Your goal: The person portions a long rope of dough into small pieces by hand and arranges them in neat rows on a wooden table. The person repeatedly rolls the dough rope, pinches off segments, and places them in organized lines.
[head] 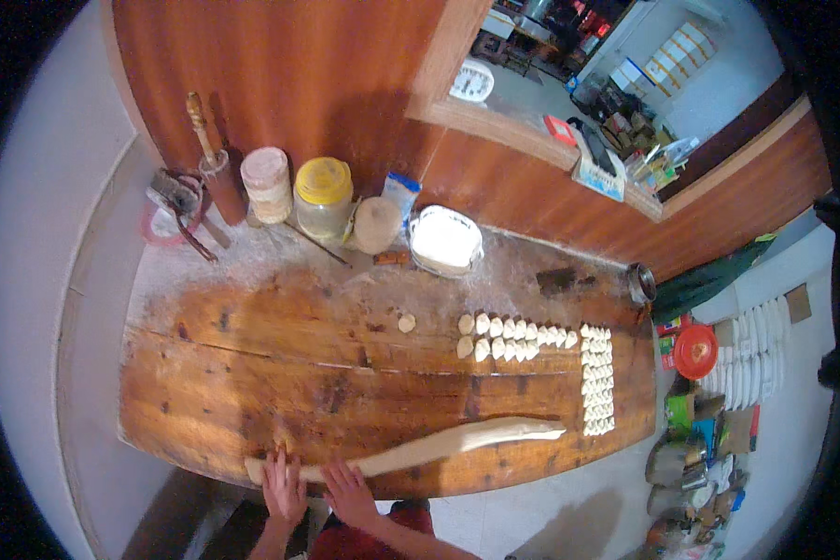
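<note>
A long rope of dough (455,441) lies along the near edge of a wooden work table (252,385), its left end bent down toward the edge. My left hand (283,486) rests on the rope close to that end, palm down with fingers pointing away from me. Just to its right, my right hand (348,488) also lies flat on the dough, fingers apart. Rows of small shaped dough pieces (511,329) sit right of the table's middle, and a tight block of more pieces (597,381) stands near the right edge. One round dough piece (407,323) lies alone.
Along the back stand a lidded pink-topped jar (269,185), a yellow-lidded jar (323,196), a white flour-filled container (446,240), a tall cylinder with a wooden handle (222,185) and a brush (175,192). A metal cup (641,283) is at the back right corner. A wood-panelled wall rises behind.
</note>
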`<state>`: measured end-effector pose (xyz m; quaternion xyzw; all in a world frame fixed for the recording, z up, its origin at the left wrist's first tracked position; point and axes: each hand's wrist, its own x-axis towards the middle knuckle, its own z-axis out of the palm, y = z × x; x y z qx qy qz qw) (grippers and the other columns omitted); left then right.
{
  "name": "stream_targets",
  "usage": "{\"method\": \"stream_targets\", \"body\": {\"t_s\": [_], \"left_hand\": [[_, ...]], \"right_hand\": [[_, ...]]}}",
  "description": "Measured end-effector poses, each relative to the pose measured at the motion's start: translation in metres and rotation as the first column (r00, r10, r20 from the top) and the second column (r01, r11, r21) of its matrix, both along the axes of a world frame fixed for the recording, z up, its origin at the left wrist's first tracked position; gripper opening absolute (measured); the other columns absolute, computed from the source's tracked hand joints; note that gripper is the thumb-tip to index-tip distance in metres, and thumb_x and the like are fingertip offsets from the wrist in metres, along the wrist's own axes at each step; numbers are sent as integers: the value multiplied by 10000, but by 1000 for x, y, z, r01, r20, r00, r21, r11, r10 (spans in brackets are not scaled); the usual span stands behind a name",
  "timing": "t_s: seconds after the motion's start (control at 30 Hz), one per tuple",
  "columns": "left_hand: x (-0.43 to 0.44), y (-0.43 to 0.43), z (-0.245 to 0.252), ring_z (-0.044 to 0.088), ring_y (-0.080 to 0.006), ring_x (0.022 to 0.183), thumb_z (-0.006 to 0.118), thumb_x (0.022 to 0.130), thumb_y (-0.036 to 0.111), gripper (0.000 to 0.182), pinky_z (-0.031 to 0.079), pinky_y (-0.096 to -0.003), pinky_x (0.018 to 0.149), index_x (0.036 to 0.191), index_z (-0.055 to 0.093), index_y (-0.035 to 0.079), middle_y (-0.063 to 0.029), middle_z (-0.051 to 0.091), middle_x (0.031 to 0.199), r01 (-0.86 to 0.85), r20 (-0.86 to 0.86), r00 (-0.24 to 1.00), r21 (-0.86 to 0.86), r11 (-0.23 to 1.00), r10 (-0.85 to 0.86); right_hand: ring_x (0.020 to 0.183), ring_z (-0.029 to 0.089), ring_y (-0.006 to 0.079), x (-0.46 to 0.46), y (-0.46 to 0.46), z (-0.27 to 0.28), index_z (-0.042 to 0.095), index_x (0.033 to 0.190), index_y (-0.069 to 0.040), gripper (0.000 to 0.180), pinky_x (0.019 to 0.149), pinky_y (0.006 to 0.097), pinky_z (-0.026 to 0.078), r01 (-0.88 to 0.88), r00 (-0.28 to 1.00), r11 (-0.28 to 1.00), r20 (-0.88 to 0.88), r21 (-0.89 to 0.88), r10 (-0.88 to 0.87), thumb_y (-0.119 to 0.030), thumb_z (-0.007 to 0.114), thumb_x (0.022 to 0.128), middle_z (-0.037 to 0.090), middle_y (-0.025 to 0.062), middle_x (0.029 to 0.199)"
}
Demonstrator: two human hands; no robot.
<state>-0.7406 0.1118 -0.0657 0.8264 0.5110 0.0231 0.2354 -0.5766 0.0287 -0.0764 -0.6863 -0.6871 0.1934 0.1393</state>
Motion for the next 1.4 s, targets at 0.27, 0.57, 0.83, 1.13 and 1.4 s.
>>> {"method": "stream_targets", "body": {"t_s": [0.27,0.57,0.83,1.13,1.4], "left_hand": [[10,112,-36,208,-399,1507,486,995,316,554,148,-601,1211,1526,411,174,-167,298,1614,-49,-26,998,365,930,63],[-61,32,-3,272,-493,1452,423,1035,368,550,208,-602,1191,1522,403,114,-235,320,1578,108,-84,992,136,985,-97],[-20,128,-25,274,-464,1450,474,1011,305,551,233,-567,1186,1527,399,129,-244,329,1572,18,-179,983,264,964,31],[263,-30,-4,400,-357,1402,632,901,287,576,268,-529,1187,1420,508,70,-161,496,1457,544,289,820,-124,830,-495],[276,-35,-22,291,-329,1488,622,929,322,606,165,-543,1226,1478,461,120,-150,373,1577,309,-20,951,129,942,-309]], "right_hand": [[1493,248,385,50,143,-30,410,1512,-78,607,1184,640,170,55,984,981,157,185,-85,-398,500,1004,282,209,1608],[1513,223,328,-17,11,4,428,1503,-93,645,1207,587,157,-111,994,982,-29,-151,108,-372,597,946,308,163,1608],[1497,261,348,38,115,-28,461,1478,-102,594,1189,623,184,111,989,984,83,137,-123,-374,562,960,379,161,1567],[1437,335,388,226,-70,11,513,1419,-40,619,1150,603,283,362,911,932,198,32,-361,-244,684,860,405,191,1527],[1464,287,400,275,-65,-18,445,1476,-52,590,1199,612,148,298,935,951,173,84,-308,-269,569,942,327,208,1576]]}}
